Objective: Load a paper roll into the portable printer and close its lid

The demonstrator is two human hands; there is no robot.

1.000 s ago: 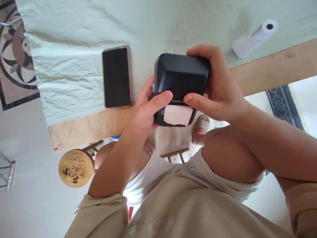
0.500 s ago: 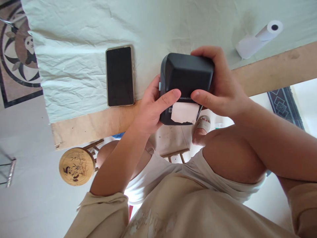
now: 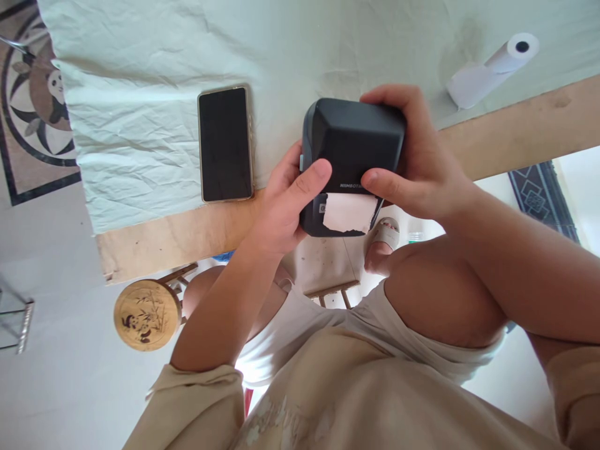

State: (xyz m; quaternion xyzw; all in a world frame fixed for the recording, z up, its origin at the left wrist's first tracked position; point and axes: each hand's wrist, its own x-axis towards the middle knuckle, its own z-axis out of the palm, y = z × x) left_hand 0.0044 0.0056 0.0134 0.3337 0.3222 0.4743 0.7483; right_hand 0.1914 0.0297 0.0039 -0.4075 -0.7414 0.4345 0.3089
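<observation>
A: What is the biggest thing here?
B: The table [image 3: 515, 134] with a pale cloth [image 3: 154, 81] on it.

A: And what do the hands hold?
B: A black box [image 3: 352, 147], a little printer, at the table's edge. The left hand [image 3: 281, 209] grips its left side, thumb on top. The right hand [image 3: 417, 169] wraps around its right side, fingers curled over the far edge.

A: What is close by?
B: A dark phone [image 3: 225, 144] lies just left of the left fingers. A paper roll [image 3: 492, 69] lies well past the right fingers. A small white paper [image 3: 349, 212] sticks out between the two thumbs.
</observation>
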